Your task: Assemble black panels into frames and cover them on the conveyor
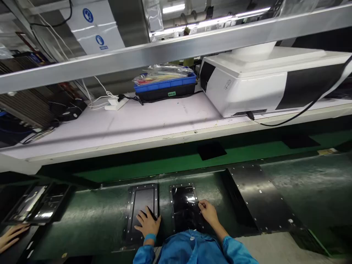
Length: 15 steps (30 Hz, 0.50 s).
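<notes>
My left hand (148, 223), with a blue band at the wrist, lies with its fingers spread on a flat black rectangular tray (143, 200) edged with pale round dots. To its right, on the green work surface, is a glossy black panel (183, 205) in a similar dotted frame, reflecting the lights. At the right edge of that frame my right hand (208, 212) has its fingers bent and pinched together. Whatever is between those fingertips, if anything, is too small to make out. My blue sleeves and front cover the near edge.
A dotted black plate (261, 198) lies on the right. At far left, another person's hand (12, 236) is near glossy framed panels (38, 203). The raised white shelf (154, 119) bears a blue bin (165, 87), a power strip (115, 104) and a white machine (253, 88). A metal bar (176, 49) crosses above.
</notes>
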Motion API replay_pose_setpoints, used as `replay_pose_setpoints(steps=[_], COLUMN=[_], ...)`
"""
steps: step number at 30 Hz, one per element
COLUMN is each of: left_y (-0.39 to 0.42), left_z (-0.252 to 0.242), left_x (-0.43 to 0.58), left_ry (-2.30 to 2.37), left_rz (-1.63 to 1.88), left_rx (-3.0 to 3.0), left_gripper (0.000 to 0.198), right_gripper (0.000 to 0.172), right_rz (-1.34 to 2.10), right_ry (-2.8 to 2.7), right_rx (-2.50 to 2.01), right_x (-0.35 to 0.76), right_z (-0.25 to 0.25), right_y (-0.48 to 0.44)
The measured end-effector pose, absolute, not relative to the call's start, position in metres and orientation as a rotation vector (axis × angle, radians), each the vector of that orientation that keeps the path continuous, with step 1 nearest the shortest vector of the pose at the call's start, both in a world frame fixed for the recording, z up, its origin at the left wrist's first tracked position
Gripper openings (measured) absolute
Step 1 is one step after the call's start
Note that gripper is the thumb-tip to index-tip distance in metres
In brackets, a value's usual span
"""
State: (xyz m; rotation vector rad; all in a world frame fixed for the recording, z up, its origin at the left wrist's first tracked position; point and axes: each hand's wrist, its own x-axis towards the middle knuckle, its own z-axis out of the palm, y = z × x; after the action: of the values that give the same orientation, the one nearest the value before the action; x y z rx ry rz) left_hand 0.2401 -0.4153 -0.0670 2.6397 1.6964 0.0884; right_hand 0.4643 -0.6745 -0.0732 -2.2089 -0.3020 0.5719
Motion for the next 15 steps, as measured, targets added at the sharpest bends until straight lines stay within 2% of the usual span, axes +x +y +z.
replay_pose_setpoints(steps=[5, 9, 12, 15], left_y=[-0.419, -0.416, -0.408, -0.398], left_z=[-0.051, -0.018, 0.017, 0.047], left_x=[0.237, 0.24, 0.219, 0.192], left_ry=[1.559, 1.444, 1.47, 1.446], left_rz=[-0.101, -0.076, 0.105, 0.54], left_rx=[2.788, 2.675, 2.509, 2.199], left_gripper=[0.073, 0.065, 0.055, 0.049], right_gripper=[0.018, 0.016, 0.014, 0.015], right_rz=[0.662, 0.666, 0.771, 0.837], right_ry=[-0.436, -0.491, -0.536, -0.596], right_rx=[-2.092, -2.008, -1.898, -1.843], right_x=[0.443, 0.446, 0.436, 0.414], right_z=[-0.063, -0.047, -0.036, -0.028], right_y=[-0.669, -0.639, -0.618, -0.599])
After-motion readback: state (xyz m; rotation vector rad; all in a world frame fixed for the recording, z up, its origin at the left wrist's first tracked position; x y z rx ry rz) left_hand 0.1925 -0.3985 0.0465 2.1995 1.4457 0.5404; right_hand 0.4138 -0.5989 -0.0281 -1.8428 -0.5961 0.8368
